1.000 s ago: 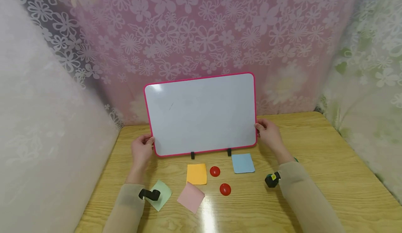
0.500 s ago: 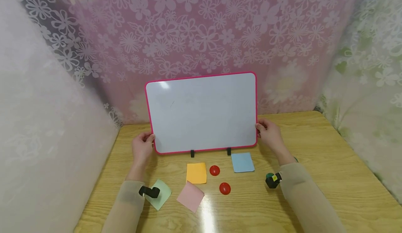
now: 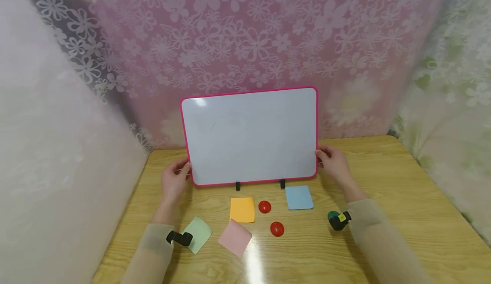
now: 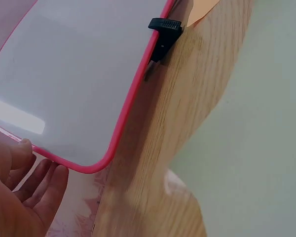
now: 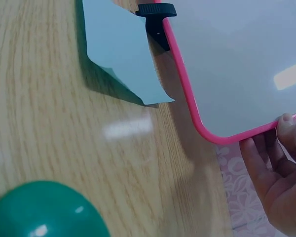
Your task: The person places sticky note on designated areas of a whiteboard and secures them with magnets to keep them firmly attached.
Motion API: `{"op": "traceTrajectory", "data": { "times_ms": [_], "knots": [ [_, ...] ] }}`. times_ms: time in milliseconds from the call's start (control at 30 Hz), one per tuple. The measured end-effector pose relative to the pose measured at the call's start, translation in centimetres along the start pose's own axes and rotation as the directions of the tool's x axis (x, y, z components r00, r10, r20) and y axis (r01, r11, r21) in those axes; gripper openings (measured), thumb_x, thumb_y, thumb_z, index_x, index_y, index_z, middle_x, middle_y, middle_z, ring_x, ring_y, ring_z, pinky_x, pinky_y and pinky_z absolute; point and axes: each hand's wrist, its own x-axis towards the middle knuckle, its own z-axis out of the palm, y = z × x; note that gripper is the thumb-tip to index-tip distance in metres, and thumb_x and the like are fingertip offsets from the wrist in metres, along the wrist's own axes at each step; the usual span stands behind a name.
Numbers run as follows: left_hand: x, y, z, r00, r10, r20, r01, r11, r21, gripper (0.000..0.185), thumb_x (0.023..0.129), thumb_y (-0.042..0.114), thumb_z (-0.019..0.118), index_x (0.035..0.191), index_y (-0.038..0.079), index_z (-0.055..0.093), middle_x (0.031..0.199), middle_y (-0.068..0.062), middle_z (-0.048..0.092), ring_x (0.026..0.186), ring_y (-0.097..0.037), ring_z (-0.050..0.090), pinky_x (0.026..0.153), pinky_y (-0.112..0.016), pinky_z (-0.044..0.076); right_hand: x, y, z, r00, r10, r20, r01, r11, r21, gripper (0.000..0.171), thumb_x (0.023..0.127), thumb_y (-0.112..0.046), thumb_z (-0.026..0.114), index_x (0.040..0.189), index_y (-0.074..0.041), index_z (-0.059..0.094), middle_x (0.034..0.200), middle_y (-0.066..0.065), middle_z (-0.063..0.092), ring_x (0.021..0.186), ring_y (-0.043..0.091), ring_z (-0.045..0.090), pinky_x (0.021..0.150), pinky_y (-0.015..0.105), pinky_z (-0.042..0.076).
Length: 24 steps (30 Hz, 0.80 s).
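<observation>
A whiteboard [image 3: 253, 137] with a pink frame stands propped up toward the back of the table, leaning slightly back. Two black stand feet, one at the left [image 3: 238, 186] and one at the right [image 3: 282, 184], hook over its lower edge. My left hand [image 3: 175, 179] pinches the board's left side low down, thumb on the front face; in the left wrist view the fingers [image 4: 52, 192] reach behind the frame. The right side is held by my right hand [image 3: 335, 164] in the same way, its thumb [image 5: 286, 127] at the frame's edge.
Before the board lie orange [image 3: 242, 210], pink [image 3: 235, 238], green [image 3: 197, 234] and blue [image 3: 299, 197] paper notes. Two red domed discs lie among them, one nearer the board [image 3: 264, 207] and one closer [image 3: 277, 228]. A green domed disc [image 5: 47, 212] sits below my right wrist. Patterned curtains [image 3: 261, 32] surround the table.
The board's left end has shifted slightly back, my left hand with it. The whole head view has slid a little. Both hands keep their hold; notes and discs lie as before.
</observation>
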Motion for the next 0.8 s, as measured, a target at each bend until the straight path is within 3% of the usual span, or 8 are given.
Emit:
{"op": "traceTrajectory", "data": {
  "times_ms": [167,300,600,800],
  "knots": [
    [-0.5,0.0,-0.7,0.998,0.001,0.065,0.003,0.998,-0.065,0.04,0.106,0.018,0.07,0.141,-0.002,0.065,0.136,-0.02,0.067,0.104,-0.02,0.071,0.096,-0.045,0.06,-0.5,-0.1,-0.4,0.999,-0.002,0.033,0.0,0.999,0.048,0.043,0.115,-0.022,0.051,0.143,0.011,0.055,0.132,0.031,0.061,0.118,0.04,0.065,0.093,0.037,0.061],
    [-0.9,-0.1,-0.9,0.994,0.034,0.102,-0.025,0.996,-0.09,0.045,0.106,0.017,0.07,0.145,-0.004,0.06,0.14,-0.021,0.063,0.113,-0.027,0.069,0.1,-0.045,0.057,-0.8,0.4,-0.8,0.998,-0.031,0.049,0.03,0.999,0.018,0.038,0.114,-0.018,0.054,0.139,0.01,0.058,0.125,0.029,0.063,0.112,0.039,0.067,0.091,0.039,0.062],
    [-1.4,-0.6,-1.2,0.993,0.059,0.107,-0.052,0.996,-0.067,0.049,0.106,0.017,0.071,0.148,-0.003,0.057,0.142,-0.02,0.062,0.12,-0.032,0.065,0.105,-0.044,0.054,-1.6,1.1,-1.4,0.992,-0.072,0.101,0.073,0.997,-0.008,0.038,0.112,-0.017,0.059,0.14,0.009,0.06,0.122,0.029,0.066,0.102,0.026,0.069,0.089,0.039,0.063],
    [-2.0,-0.6,-1.4,0.988,0.081,0.129,-0.075,0.996,-0.048,0.05,0.105,0.014,0.07,0.15,-0.002,0.055,0.144,-0.021,0.061,0.126,-0.035,0.063,0.094,-0.021,0.056,-2.1,1.6,-1.8,0.986,-0.101,0.13,0.103,0.995,-0.004,0.042,0.111,-0.017,0.062,0.145,0.007,0.057,0.125,0.03,0.067,0.103,0.03,0.071,0.088,0.037,0.063]
  ]
}}
